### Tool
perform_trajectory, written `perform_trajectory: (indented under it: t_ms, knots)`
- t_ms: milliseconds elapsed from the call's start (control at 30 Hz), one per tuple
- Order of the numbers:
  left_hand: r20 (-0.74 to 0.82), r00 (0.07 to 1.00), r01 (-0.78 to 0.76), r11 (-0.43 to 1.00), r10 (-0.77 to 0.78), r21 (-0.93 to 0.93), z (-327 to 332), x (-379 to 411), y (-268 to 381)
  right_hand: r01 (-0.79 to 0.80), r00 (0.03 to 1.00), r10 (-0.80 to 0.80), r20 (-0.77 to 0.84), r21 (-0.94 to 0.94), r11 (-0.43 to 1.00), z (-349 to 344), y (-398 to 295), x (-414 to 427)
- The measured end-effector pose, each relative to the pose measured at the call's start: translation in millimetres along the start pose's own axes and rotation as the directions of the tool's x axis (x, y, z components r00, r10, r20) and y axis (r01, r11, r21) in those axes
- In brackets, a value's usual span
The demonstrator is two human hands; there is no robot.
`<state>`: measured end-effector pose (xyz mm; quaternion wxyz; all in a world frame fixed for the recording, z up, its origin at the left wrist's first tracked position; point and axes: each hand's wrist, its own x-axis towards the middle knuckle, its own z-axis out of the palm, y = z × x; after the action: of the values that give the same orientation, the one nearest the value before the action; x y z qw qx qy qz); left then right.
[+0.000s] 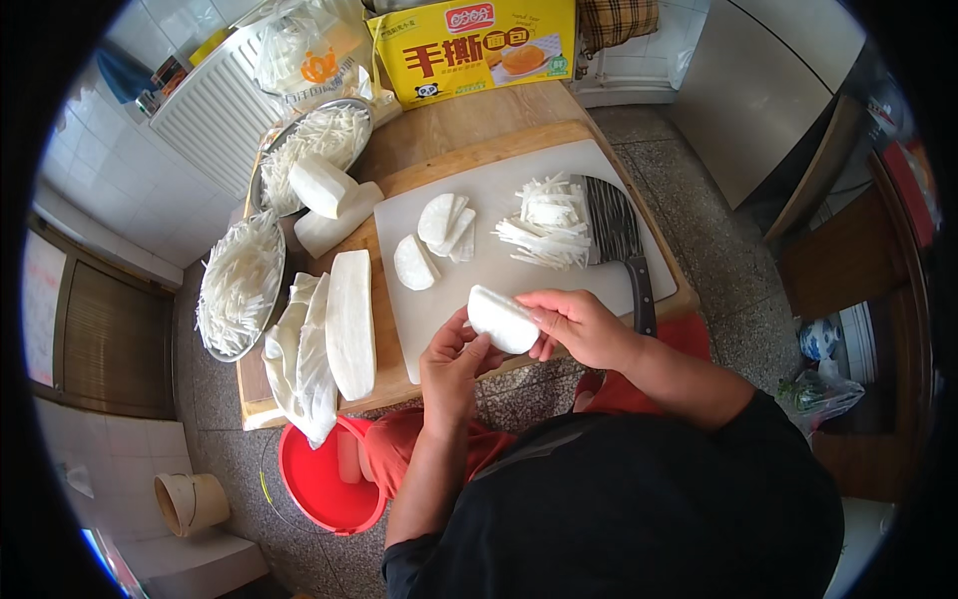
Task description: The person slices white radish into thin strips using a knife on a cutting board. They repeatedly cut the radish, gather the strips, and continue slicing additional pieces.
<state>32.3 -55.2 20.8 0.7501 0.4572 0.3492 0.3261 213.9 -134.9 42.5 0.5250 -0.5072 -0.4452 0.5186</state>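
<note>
Between both hands, over the near edge of the white cutting board [479, 180], are half-round slices of white radish [501, 320]. My left hand [455, 356] grips them from below left, and the fingers of my right hand [580, 326] pinch their upper right side. How many slices are held I cannot tell. Other cut radish slices [445, 224] lie on the board's left half. Radish shreds [546, 224] are heaped further right, touching the blade of a cleaver [614, 217]. Its black handle points toward me, close beyond my right forearm.
Left of the board lie a long peeled radish piece [350, 322], a crumpled white cloth [299, 344] and two radish chunks [322, 187]. Two bowls hold shreds [239, 284]. A yellow carton [471, 49] stands at the back. A red bucket [329, 487] sits below the table's near left corner.
</note>
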Motion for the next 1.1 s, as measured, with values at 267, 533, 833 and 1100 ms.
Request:
perform_trajectory:
  t_ms: [267, 533, 833, 1100]
  knots:
    - [0.085, 0.993, -0.093, 0.994, 0.087, 0.060, 1, -2, 2, -0.008, 0.999, 0.008, 0.052, -0.017, 1.000, -3, 0, -1]
    - [0.204, 0.973, -0.141, 0.978, 0.109, 0.154, -11, 1, 13, -0.035, 0.996, 0.036, 0.088, -0.009, 0.999, -8, 5, 3]
    - [0.191, 0.980, -0.142, 0.889, 0.063, 0.435, -14, 9, 19, -0.143, 0.990, 0.143, -0.007, -0.082, 0.986, -6, 11, 15]
    - [0.334, 0.924, -0.383, 0.430, 0.186, 0.818, -1, 15, 31, -0.139, 0.990, 0.134, -0.044, -0.142, 0.980, -2, 13, 25]
